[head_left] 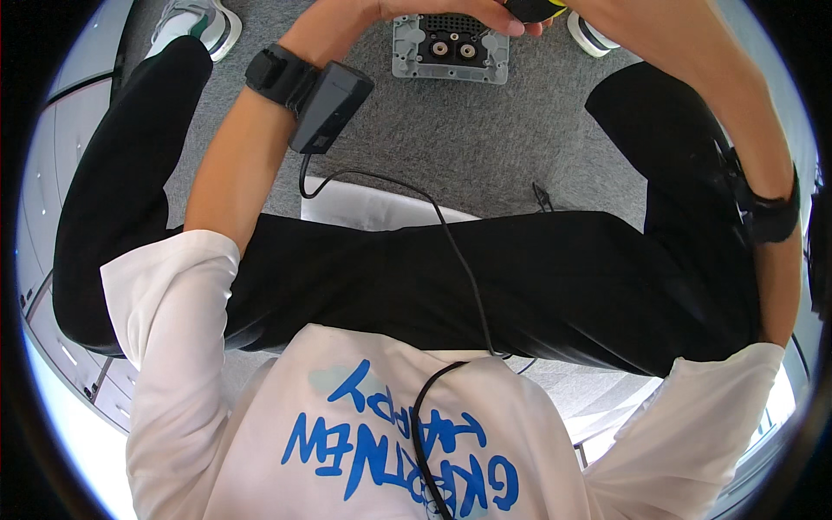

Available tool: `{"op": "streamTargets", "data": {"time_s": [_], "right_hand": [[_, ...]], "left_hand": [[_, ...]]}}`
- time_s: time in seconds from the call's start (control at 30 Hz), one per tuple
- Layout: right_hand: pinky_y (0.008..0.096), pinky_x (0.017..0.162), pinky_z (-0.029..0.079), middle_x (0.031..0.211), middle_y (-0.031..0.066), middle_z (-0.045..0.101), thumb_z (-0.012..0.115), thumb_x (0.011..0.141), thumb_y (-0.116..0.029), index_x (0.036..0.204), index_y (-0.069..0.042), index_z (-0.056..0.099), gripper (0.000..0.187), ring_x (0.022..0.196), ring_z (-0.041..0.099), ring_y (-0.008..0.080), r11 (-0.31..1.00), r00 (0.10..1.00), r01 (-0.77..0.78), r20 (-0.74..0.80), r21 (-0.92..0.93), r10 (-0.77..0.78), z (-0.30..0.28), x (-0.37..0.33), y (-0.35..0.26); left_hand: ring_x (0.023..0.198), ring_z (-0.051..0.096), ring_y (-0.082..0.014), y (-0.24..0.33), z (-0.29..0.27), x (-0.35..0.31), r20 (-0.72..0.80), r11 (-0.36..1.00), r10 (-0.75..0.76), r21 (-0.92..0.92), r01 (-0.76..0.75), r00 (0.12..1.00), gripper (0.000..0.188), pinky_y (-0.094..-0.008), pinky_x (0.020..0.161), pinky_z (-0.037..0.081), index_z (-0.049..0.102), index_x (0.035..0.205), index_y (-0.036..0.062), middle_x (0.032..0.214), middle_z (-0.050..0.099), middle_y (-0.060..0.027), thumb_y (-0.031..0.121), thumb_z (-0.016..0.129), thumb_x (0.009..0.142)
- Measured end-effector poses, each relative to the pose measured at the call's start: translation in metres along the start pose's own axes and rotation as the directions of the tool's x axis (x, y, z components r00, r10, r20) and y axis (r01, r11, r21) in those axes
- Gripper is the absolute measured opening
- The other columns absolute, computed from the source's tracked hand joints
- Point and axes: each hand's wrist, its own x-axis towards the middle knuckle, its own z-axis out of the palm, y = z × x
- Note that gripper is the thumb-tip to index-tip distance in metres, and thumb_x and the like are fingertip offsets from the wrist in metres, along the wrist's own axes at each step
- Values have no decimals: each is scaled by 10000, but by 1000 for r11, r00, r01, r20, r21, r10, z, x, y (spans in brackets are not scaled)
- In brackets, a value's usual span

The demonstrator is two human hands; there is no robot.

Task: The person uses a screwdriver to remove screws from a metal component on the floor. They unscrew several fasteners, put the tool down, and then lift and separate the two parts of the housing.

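Squarish grey-and-black plastic housing (pixel 452 52): flat on grey carpet (pixel 520 147). Rounded black-and-yellow object (pixel 536 9): at left fingers (pixel 515 29), grip indeterminable. Right fingers: out of view, state unknown. Advisable: firm hold, housing kept steady.

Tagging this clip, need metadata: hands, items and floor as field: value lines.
Left grip: fingertips at black-and-yellow object; firmness of hold unclear
Right grip: mostly cut off by top edge; hold unclear
Device: grey casing, two round metal fittings, partly out of frame
Left forearm: black strap, dark box, black cable
Right forearm: black wristband
Floor: grey carpet
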Motion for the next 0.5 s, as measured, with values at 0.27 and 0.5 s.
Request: {"op": "streamTargets", "data": {"time_s": [0.27, 0.5], "right_hand": [[409, 722, 493, 805, 127, 623, 685, 924, -280, 872, -3, 629, 287, 757, 636, 319, 994, 912, 107, -396, -15, -104, 23, 6, 13], [391, 694, 496, 811, 130, 616, 668, 915, -239, 871, -2, 626, 244, 760, 634, 312, 997, 852, 59, -519, -47, -75, 28, 5, -17]], "left_hand": [[1029, 594, -145, 0, -2, -3, 15, 999, -33, 44, 32, 999, 381, -301, 950, 475, 583, 1262, 42, 1065, 646, -9, 112, 737, 920], [1049, 595, -166, 1, -5, -9, 12, 994, 35, 107, -36, 999, 314, -332, 958, 483, 617, 1209, 35, 1101, 645, -47, 113, 734, 928]]}}
